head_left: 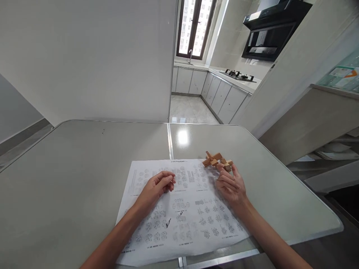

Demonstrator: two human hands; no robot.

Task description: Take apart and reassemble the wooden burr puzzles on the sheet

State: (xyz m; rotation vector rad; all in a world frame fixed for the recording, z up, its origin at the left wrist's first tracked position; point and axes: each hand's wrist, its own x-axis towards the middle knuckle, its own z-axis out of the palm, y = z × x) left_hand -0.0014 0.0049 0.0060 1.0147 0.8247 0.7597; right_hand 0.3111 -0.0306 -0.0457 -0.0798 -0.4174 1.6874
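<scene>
My right hand (230, 185) is at the upper right of a printed paper sheet (193, 228). Its fingertips close around a small wooden interlocking puzzle (227, 166) made of short blocks. Just left of that, a second wooden puzzle (212, 159) with crossed bars lies by the sheet's top right corner; whether the two touch, I cannot tell. My left hand (159, 185) is over the upper middle of the sheet, its fingers curled in against the thumb, with nothing visible in them. Small line drawings of assembly shapes in several panels cover the sheet, with two dark tick marks near its middle.
The sheet lies on a pale table (70, 186) with rounded corners and a metal seam (169, 142) down the middle. A white wall stands behind on the left. A shelf (331, 89) with plastic bottles is at the right, and a kitchen with a stove (238, 75) lies beyond.
</scene>
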